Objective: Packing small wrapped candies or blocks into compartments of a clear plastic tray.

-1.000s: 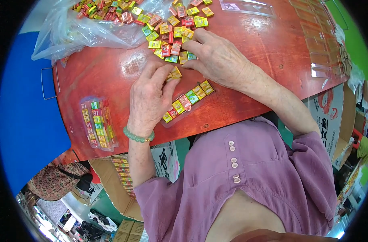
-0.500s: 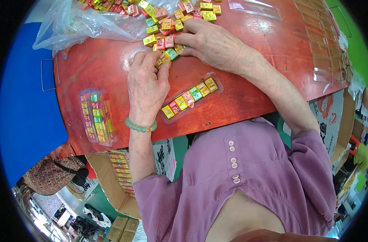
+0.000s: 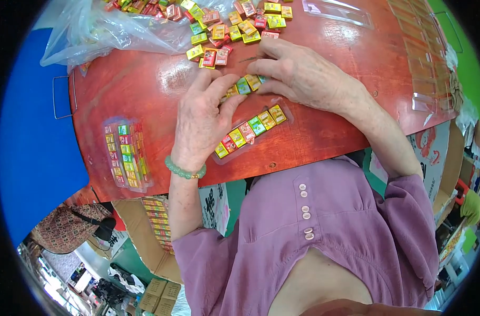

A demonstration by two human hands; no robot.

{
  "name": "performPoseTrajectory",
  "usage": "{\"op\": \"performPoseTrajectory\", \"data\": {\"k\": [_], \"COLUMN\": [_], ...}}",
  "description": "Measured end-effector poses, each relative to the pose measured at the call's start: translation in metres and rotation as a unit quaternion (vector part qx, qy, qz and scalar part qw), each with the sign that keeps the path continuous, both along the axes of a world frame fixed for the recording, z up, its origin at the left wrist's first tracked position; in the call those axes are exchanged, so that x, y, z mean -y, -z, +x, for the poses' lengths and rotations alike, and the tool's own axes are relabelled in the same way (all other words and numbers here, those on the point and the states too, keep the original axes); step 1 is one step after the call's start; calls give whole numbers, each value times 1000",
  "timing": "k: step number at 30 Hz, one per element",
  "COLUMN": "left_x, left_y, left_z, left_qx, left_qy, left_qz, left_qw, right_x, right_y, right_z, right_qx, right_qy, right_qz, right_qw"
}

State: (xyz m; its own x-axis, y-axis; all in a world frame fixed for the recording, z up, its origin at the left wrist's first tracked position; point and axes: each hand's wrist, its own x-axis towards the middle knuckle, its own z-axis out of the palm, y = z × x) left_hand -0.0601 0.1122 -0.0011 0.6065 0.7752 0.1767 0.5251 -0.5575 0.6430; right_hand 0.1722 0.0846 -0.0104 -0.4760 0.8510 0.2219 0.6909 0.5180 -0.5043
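Observation:
Between my two hands is a short row of small boxes (image 3: 243, 86), yellow and green, held end to end just above or on the red table. My left hand (image 3: 204, 113), with a green bead bracelet at the wrist, pinches the row's left end. My right hand (image 3: 308, 76) closes its fingers on the right end, partly hiding it. Just below lies a clear plastic tray (image 3: 289, 117) holding one slanting row of yellow, red, pink and green boxes (image 3: 246, 132). Beyond my hands are loose boxes (image 3: 218, 32), some red and yellow ones close to my left fingertips.
A clear plastic bag (image 3: 113, 32) spills boxes at the far left. Filled trays (image 3: 126, 158) lie at the table's left. Empty clear trays (image 3: 337, 13) (image 3: 416, 58) are at the far right. An open carton (image 3: 137, 237) with packed boxes stands below the table edge.
Both hands have drawn back toward me and to the right, carrying the short row of boxes away from the loose pile and nearer the tray.

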Motion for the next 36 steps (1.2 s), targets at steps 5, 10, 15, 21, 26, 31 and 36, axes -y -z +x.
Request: {"op": "performPoseTrajectory", "data": {"k": [5,10,15,21,26,31,36], "left_x": [5,5,5,3,2,-1,1], "left_y": [5,9,14,19,18,15,16], "left_z": [6,5,2,1,-1,-4,-3], "left_qx": [22,19,28,46,55,46,42], "left_qy": [-15,-15,-9,-6,-3,-25,-18], "left_qz": [5,35,59,58,48,62,61], "left_qw": [1000,999,998,997,997,997,997], "right_x": [6,4,2,-2,-20,-44,-59], "right_y": [-5,1,4,-1,-21,-14,-4], "right_z": [0,0,5,6,-2,-34,-39], "right_qx": [-26,-32,-13,21,37,-5,30], "right_qy": [11,17,-2,-13,20,32,6], "right_qz": [-8,-2,4,11,25,62,66], "right_qw": [1000,999,1000,1000,999,998,997]}}
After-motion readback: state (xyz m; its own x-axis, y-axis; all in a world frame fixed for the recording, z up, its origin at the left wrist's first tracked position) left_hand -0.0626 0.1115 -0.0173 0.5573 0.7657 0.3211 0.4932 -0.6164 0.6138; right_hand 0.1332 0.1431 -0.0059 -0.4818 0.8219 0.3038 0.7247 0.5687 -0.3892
